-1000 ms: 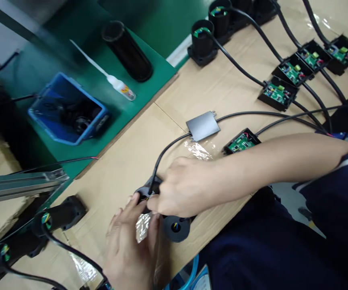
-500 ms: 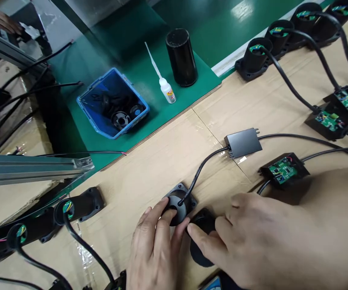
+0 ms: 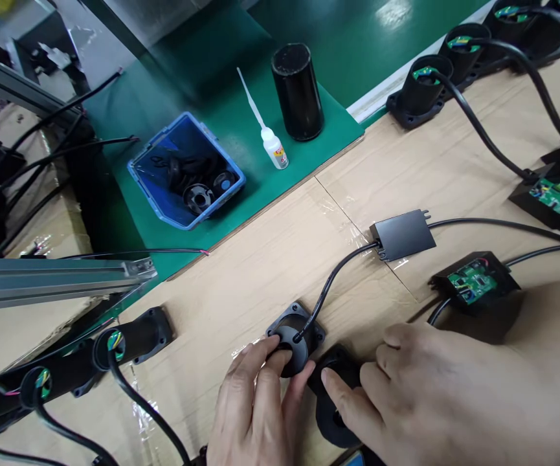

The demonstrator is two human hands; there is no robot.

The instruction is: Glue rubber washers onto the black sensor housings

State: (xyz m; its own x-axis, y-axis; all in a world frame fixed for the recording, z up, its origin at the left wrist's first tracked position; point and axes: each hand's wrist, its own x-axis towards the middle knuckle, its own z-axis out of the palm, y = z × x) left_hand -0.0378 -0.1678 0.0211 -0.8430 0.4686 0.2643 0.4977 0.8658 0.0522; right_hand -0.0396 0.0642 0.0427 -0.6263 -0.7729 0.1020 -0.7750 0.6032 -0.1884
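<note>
My left hand [image 3: 263,401] has its fingers and thumb around the round end of a black cylindrical housing [image 3: 293,346], which stands on a square flange with corner holes. From its grey-black cap a cable [image 3: 331,281] runs to a closed black rectangular box [image 3: 403,234]. Just right of it, my right hand [image 3: 401,388] is bent over a second black flanged housing [image 3: 338,366], with the index finger pressed on it. A flat black round piece [image 3: 331,417] lies below that finger, partly covered. What the other right fingers grip is hidden.
An open box with a green circuit board [image 3: 474,281] lies by my right wrist. More cabled housings stand at the upper right [image 3: 423,84] and lower left [image 3: 114,343]. A blue bin [image 3: 187,223], a white dropper bottle [image 3: 274,149] and a black cylinder [image 3: 299,97] stand on the green mat.
The whole view has shifted slightly, so things appear a little lower and farther right. Another person's hand at the upper left has left the view. Both my hands keep nearly the same hold.
</note>
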